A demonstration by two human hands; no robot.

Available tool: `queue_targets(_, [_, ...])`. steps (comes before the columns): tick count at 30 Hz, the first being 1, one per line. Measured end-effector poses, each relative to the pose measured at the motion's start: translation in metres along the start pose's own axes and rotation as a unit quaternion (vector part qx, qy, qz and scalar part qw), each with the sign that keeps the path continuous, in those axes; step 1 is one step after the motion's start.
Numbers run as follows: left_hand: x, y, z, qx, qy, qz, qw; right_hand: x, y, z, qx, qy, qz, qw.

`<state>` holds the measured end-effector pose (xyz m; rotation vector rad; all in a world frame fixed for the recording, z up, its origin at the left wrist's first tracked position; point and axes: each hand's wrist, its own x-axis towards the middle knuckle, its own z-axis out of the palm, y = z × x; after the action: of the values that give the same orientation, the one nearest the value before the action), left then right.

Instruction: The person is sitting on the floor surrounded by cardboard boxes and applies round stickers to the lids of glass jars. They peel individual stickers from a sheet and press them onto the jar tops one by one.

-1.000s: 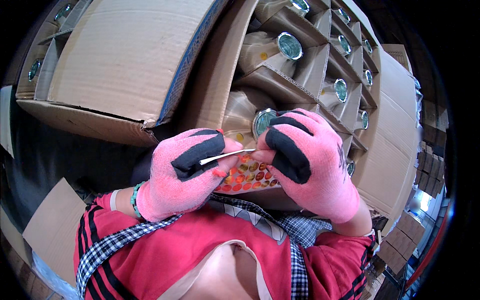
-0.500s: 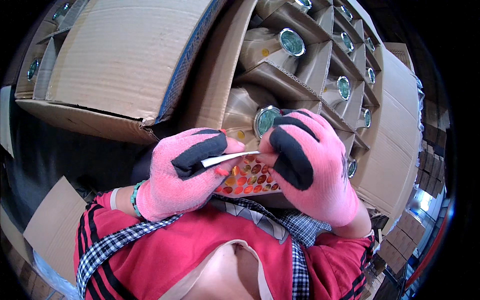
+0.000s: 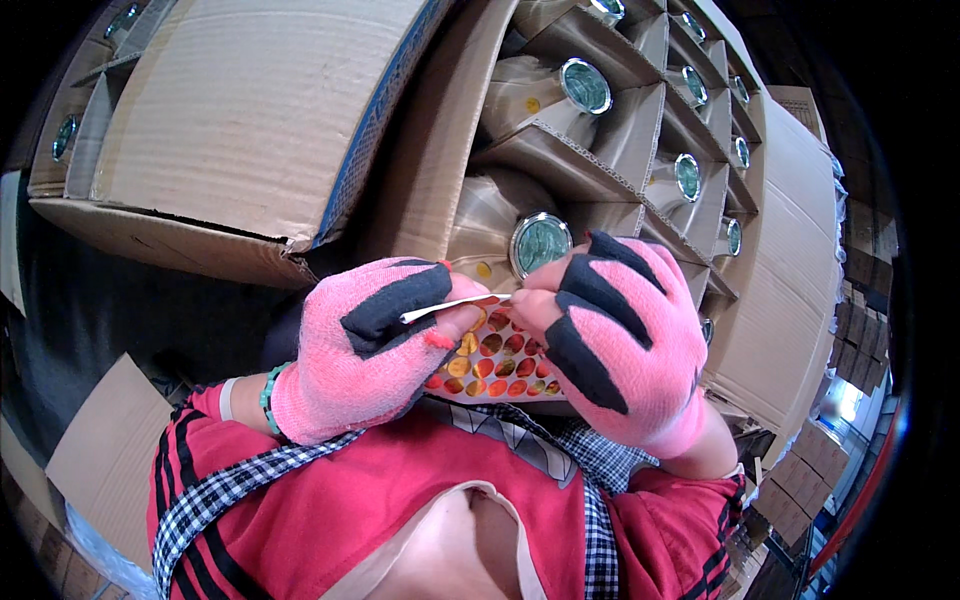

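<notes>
Fairly bright, soft light is covering the middle of the head view; the left carton (image 3: 250,110) is catching a pale, broad sheen while the area beneath it (image 3: 150,270) is sinking into near-black. Cardboard dividers (image 3: 625,140) are casting shade between them. The nearest glass mouth (image 3: 541,246) is throwing bright glints off its lip, and foil dots (image 3: 490,345) are flashing orange-gold. The white strip (image 3: 437,307) is nearly washing out. At far right, a bright patch (image 3: 849,403) is blowing out, with bluish flare hugging the outer rim. Fisheye is bending straight edges; corners are going black. Centre is reading sharp; background cartons (image 3: 866,330) at right are looking soft and dim.
</notes>
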<state>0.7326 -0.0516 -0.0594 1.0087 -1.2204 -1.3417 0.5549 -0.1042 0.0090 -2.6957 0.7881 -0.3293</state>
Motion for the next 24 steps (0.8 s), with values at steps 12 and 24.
queue_targets(12, [0.0,-0.001,0.0,-0.003,0.002,-0.025,1.0,-0.007,0.002,0.008,0.019,-0.001,0.019,1.0])
queue_targets(24, [-0.002,-0.002,0.004,0.0,0.014,-0.052,0.999,-0.029,0.256,-0.063,-0.065,0.168,0.279,0.943])
